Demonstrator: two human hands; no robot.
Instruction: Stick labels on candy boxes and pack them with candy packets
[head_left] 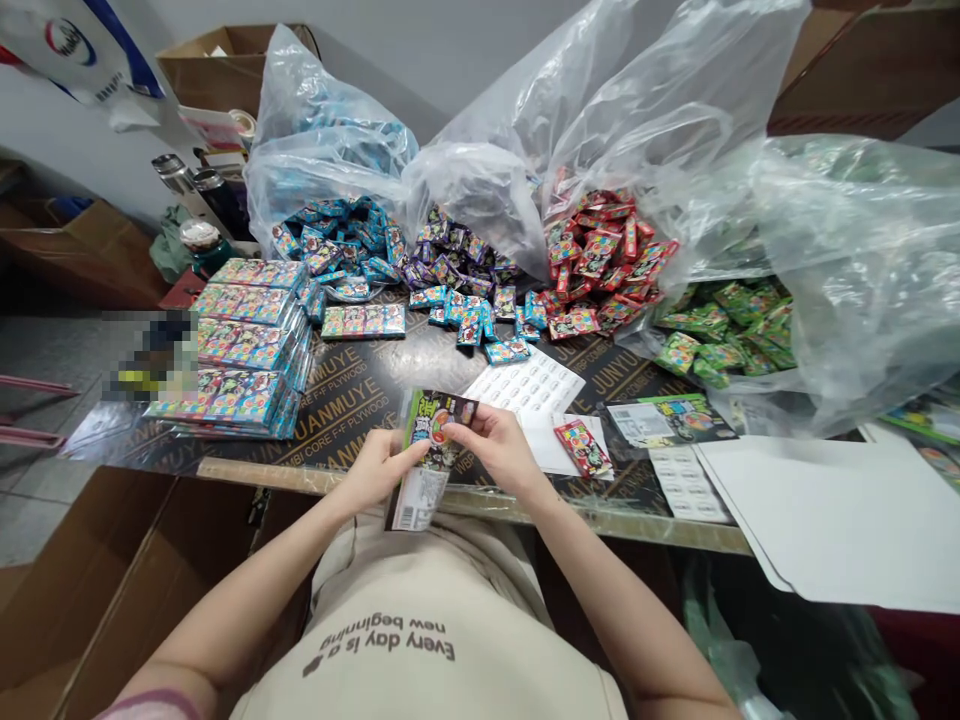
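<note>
Between my two hands, over the table's front edge, is a printed card sleeve (431,455), dark and green at the top with a pale barcode panel hanging below. My left hand (382,465) grips its left side, thumb lying on the front. On the upper right side my right hand (499,445) pinches it, thumb also on the print. A red packet (583,447) lies on white paper to the right of my right hand. Just beyond my hands are sheets of oval labels (525,385). Another flat printed sleeve (667,420) rests further right.
Stacks of wrapped multi-packs (244,350) stand at the left. Across the back, clear plastic bags spill blue packets (352,240), purple packets (450,250), red packets (607,260) and green packets (731,325). White sheets (840,510) overhang the right front edge. An open carton (112,600) sits below left.
</note>
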